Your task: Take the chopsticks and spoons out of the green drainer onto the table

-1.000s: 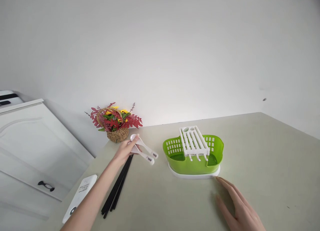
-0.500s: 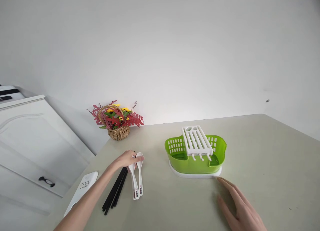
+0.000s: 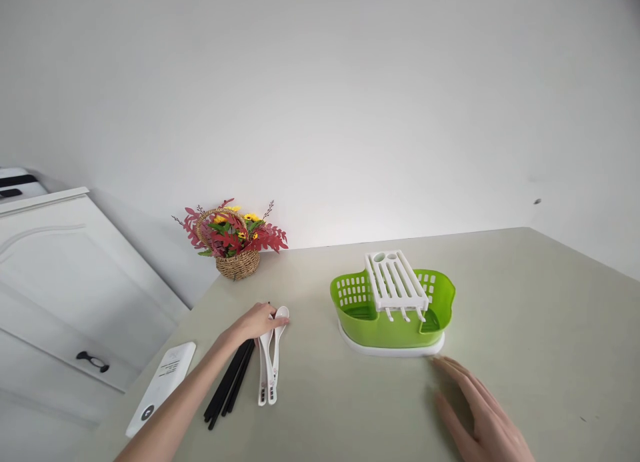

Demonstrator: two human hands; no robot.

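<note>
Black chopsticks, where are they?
The chopsticks lie on the table, left of centre in the head view, just left of the spoons near the left hand.

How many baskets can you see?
2. The green basket is near the right hand, with a white rack across it. The woven basket stands farther back, left, holding flowers.

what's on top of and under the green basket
A white slotted rack lies across the green basket; a white tray shows underneath, its middle covered. The rack hides part of the basket's inside.
</note>
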